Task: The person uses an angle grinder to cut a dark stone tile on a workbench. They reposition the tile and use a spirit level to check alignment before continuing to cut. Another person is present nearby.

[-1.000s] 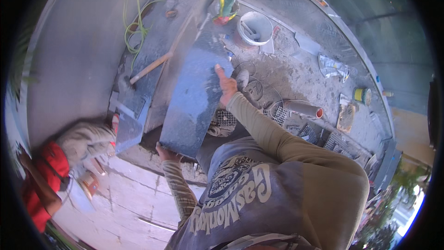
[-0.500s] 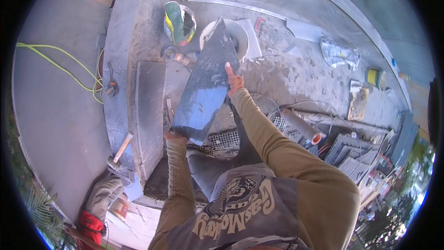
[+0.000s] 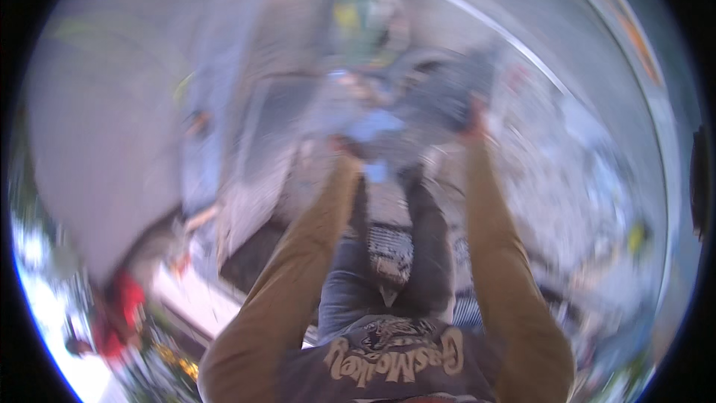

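Between my two hands is a long, dark grey slab (image 3: 440, 97), with a pale blue patch toward its left end. My left hand (image 3: 347, 146) grips that lower left end. My right hand (image 3: 476, 121) is closed on its right edge, farther along. Motion smears the fingers and the slab's outline. Both arms stretch forward, and the slab is held out beyond my legs. Just past it stands a green, yellow and white bag (image 3: 367, 22).
Another dark flat panel (image 3: 276, 116) leans to the left of the slab. A wooden handle (image 3: 201, 218) lies on the left ledge. Perforated dark mats (image 3: 389, 242) lie between my legs. A long pale strip (image 3: 485, 22) runs along the far edge. Something red (image 3: 128, 298) shows at the lower left.
The view has turned and blurred. The slab has swung from pointing away from me to lying more crosswise, its far end now to the right. My hands are farther apart, both still on it.
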Tool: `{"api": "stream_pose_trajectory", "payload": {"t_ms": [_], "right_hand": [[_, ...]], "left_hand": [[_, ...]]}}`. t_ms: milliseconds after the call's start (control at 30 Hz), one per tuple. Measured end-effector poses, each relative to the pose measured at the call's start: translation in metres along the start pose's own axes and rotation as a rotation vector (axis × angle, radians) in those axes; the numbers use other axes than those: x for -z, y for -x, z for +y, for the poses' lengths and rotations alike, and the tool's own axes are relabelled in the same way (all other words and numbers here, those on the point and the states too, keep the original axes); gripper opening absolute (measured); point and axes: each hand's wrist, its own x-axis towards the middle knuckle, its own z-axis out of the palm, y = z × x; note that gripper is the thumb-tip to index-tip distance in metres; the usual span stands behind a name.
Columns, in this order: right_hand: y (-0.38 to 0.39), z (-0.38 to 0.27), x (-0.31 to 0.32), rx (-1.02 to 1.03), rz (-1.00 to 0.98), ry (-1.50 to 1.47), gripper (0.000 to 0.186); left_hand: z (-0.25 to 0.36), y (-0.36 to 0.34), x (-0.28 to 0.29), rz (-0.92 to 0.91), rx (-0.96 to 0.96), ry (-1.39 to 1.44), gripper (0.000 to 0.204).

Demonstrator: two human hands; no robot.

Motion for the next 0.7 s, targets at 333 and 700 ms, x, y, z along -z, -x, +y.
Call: {"api": "stream_pose_trajectory", "payload": {"t_ms": [333, 700], "right_hand": [[0.029, 0.045, 0.091, 0.242, 0.168, 0.352, 0.047], [0.184, 0.005, -0.277, 0.164, 0.179, 1.475, 0.049]], "left_hand": [[-0.034, -0.042, -0.001, -0.052, -0.010, -0.182, 0.058], [0.067, 0.218, -0.092, -0.554, 0.333, -0.505, 0.065]]}}
